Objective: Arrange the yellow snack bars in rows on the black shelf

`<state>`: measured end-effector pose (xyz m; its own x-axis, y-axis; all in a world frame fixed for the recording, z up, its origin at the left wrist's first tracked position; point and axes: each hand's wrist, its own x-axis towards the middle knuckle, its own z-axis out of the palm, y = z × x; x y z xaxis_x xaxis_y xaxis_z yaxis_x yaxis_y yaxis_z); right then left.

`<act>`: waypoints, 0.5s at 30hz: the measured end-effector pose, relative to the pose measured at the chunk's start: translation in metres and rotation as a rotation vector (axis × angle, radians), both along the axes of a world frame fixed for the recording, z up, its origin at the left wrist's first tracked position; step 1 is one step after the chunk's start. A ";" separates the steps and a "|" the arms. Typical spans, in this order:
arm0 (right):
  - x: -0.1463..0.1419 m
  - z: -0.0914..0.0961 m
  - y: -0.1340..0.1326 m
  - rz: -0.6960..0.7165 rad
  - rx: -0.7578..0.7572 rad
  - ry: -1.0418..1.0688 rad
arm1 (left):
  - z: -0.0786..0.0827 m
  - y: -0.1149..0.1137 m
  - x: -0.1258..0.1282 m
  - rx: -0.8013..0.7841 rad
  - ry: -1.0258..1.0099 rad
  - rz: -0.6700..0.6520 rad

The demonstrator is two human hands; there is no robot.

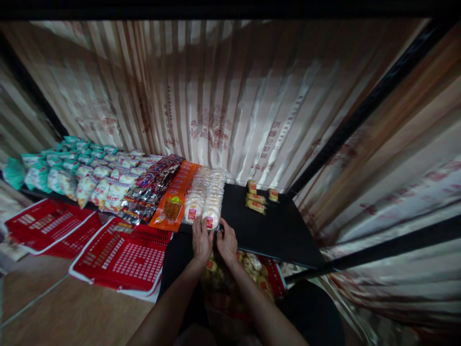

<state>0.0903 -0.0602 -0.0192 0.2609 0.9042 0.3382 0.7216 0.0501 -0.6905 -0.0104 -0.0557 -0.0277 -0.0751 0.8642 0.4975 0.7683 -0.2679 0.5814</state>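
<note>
My left hand (201, 239) and my right hand (226, 241) are side by side at the front edge of a black shelf (273, 230). Both touch the nearest clear packet of round white rice crackers (211, 217), the front one of two rows of such packets (203, 194). The fingers of both hands curl onto the packet's front edge; how firmly they grip it is unclear. Under my forearms sits a red basket with small yellow snack packets (252, 269).
Left of the crackers lie orange packets (175, 199), dark shiny packets (151, 190), white-red bags (108, 185) and green bags (54, 163). Three small yellow packets (257, 198) lie at the shelf's back right. Empty red baskets (122, 257) rest on the wooden floor. Striped curtains surround the shelf.
</note>
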 end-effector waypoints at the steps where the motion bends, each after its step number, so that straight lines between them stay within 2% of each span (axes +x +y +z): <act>1: 0.000 0.000 0.000 -0.003 -0.004 -0.001 | 0.000 0.000 0.000 -0.002 0.002 0.001; 9: 0.002 0.004 0.002 0.027 -0.041 -0.058 | 0.003 0.002 0.002 0.001 -0.013 -0.003; 15: 0.004 0.012 -0.001 0.058 -0.109 0.016 | 0.004 0.002 0.003 0.006 -0.050 -0.011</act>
<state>0.0941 -0.0612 -0.0074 0.2114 0.9490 0.2338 0.7084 0.0160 -0.7056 -0.0078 -0.0541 -0.0241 -0.0910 0.8620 0.4988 0.7353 -0.2796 0.6173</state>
